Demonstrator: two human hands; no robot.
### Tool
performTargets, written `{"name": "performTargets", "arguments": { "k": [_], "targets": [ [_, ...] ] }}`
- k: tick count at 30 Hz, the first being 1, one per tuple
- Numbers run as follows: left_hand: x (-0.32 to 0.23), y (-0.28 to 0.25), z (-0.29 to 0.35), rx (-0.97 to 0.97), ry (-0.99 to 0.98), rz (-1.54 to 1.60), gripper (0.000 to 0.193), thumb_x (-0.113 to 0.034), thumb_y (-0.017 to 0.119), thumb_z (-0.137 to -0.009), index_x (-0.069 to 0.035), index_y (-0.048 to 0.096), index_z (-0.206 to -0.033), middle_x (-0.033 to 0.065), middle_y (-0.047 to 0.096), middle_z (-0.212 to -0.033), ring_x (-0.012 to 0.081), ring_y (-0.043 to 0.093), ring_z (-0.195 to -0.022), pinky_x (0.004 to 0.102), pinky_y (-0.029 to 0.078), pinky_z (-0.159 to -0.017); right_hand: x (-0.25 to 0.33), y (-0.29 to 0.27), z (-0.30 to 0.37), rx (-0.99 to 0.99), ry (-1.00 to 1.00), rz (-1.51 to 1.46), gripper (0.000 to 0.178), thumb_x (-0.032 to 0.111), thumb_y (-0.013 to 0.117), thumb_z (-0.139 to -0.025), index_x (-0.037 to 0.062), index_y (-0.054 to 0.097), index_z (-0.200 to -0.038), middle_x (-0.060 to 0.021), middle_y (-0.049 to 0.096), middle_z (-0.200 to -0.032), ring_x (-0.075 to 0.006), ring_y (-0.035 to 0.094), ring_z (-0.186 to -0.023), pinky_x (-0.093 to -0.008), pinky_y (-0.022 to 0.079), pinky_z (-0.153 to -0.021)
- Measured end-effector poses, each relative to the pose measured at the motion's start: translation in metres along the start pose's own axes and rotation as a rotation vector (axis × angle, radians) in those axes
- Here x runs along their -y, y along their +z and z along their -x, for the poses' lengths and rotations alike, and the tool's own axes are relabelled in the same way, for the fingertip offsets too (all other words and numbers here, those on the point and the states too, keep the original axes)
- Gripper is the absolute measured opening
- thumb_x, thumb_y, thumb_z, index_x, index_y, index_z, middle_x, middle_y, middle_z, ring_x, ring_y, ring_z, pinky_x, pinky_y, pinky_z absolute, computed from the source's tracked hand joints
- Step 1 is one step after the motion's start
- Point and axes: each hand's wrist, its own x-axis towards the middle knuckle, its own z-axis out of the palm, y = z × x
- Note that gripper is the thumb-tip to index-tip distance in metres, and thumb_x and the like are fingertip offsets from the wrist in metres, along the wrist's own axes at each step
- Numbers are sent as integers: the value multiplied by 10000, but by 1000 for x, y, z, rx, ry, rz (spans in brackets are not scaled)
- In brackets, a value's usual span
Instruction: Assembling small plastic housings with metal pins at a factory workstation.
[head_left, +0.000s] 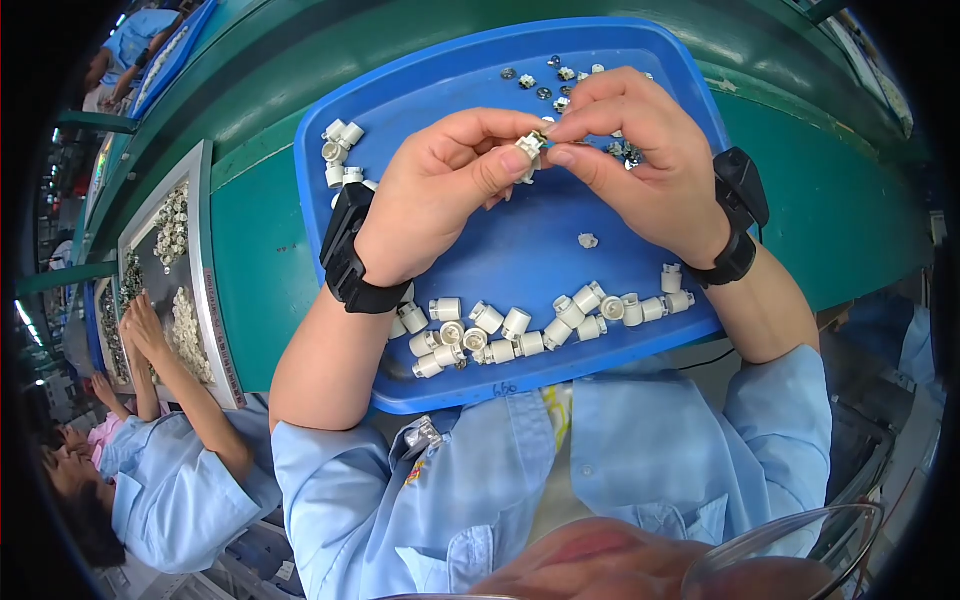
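Over the blue tray (470,385), my left hand (425,195) pinches a small white socket-like part (530,150) between thumb and fingers. My right hand (650,155) closes its thumb and index finger at the part's right side; whatever lies between those fingertips is too small to make out. Several white cylindrical housings (516,323) lie along the tray's near side, and more housings (334,152) sit at its left. Small metal-and-white pieces (527,81) are scattered at the far side, partly hidden behind my right hand. One small white piece (588,241) lies alone below that hand.
The tray rests on a green bench (245,300). To the left, a metal-framed tray (208,300) holds heaps of small white and metal parts, with a co-worker's hands (147,328) over it. Another person in light blue (140,38) works at the far left.
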Motion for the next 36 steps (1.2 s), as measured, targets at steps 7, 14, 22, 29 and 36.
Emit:
{"name": "performTargets", "arguments": {
  "k": [7, 14, 22, 29, 36],
  "targets": [
    [-1, 0, 1, -6, -26, 18, 262, -256, 554, -866, -39, 567, -1013, -5, 592, -848, 47, 474, -684, 172, 382, -591, 3, 0, -1, -12, -47, 19, 159, 17, 694, -684, 52, 618, -820, -81, 563, -858, -185, 553, -778, -260, 439, -668],
    [1, -2, 1, 12, -29, -35, 379, -426, 503, -868, -56, 550, -935, 4, 580, -767, 47, 446, -616, 162, 329, -526, 3, 3, 0, 14, -47, -2, 173, 11, 702, -667, 50, 618, -813, -80, 558, -845, -187, 551, -763, -263, 438, -651],
    [-2, 0, 1, 17, -82, -13, 382, -443, 491, -870, -67, 550, -855, 11, 564, -705, 41, 432, -574, 164, 306, -498, 5, 6, 3, -16, -134, 106, 207, 9, 718, -634, 52, 618, -810, -72, 553, -827, -187, 547, -750, -273, 438, -644],
    [-1, -1, 1, 30, -88, -71, 356, -413, 492, -881, -66, 558, -840, 6, 559, -694, 29, 440, -586, 157, 309, -503, 6, 7, 1, 1, -158, 113, 234, 20, 706, -642, 54, 625, -859, -74, 563, -841, -203, 551, -763, -281, 441, -654],
    [0, 1, 2, 29, -42, -58, 292, -355, 514, -882, -66, 526, -923, 11, 564, -776, 33, 436, -623, 165, 326, -537, -2, 2, -2, 114, -135, 47, 229, 45, 664, -712, 40, 625, -937, -87, 572, -871, -202, 555, -787, -277, 442, -673]
  ]
}}
